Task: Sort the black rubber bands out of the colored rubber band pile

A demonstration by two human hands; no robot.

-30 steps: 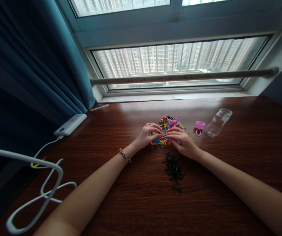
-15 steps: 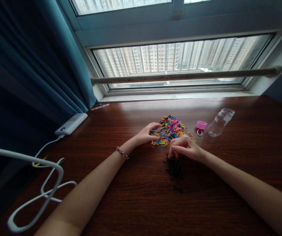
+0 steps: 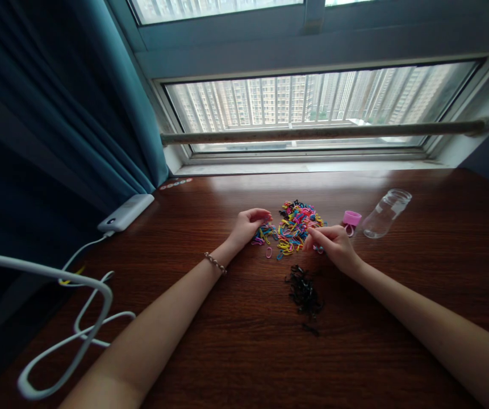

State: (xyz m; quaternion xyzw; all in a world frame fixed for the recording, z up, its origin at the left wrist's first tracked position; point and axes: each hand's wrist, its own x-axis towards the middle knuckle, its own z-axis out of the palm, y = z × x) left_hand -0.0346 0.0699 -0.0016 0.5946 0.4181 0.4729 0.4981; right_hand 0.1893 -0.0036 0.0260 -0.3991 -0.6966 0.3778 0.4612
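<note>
My left hand rests at the left of the pile, fingers curved and apart around a small cluster of coloured rubber bands. The main pile of small coloured rubber bands lies just right of it, in pink, yellow, blue and black. At this pile's near right edge is my right hand, its fingertips bent down and slightly apart, with nothing visible between them. A separate heap of black rubber bands sits nearer to me, below the right hand. One pink band lies alone between the hands.
A clear bottle lies tilted at the right, beside a pink cap with a loop. On the left are a white power bank and a thick white cable. A blue curtain and a window rail border the brown table.
My right hand has moved up and right, from the black heap to the coloured pile. My left hand has shifted left, and a small cluster of bands now lies apart from the main pile.
</note>
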